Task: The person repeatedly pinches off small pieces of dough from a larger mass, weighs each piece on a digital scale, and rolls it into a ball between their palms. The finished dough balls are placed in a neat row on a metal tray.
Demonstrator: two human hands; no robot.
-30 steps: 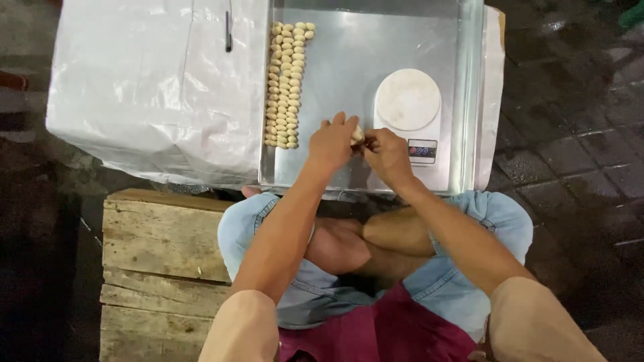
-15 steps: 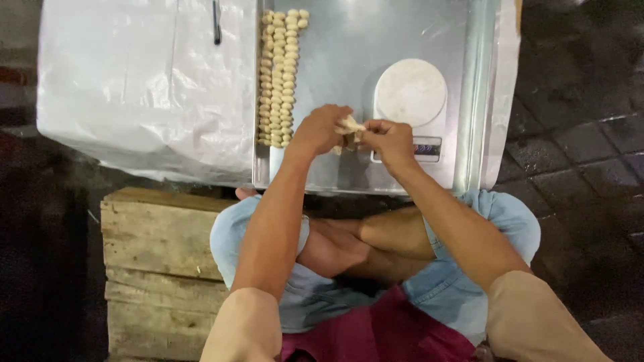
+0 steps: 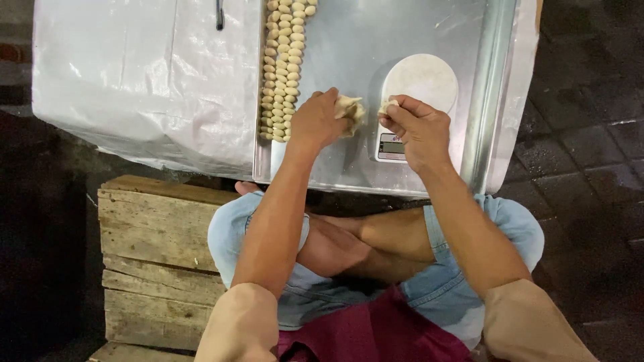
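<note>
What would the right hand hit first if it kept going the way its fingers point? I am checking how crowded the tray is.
Probably the round white scale platform: the right hand points up the tray, pinching a dough bit at the platform's near edge. Height above it is unclear.

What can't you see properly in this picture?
- Scale's display, head view: too small to read, partly behind the right hand.
- Dough lump: the left hand covers part of it.
- Small dough piece: mostly hidden by the right hand's fingers.
- Rows of dough balls: cut off by the top edge.
- Dark object on the plastic sheet: cut off, unidentifiable.
</note>
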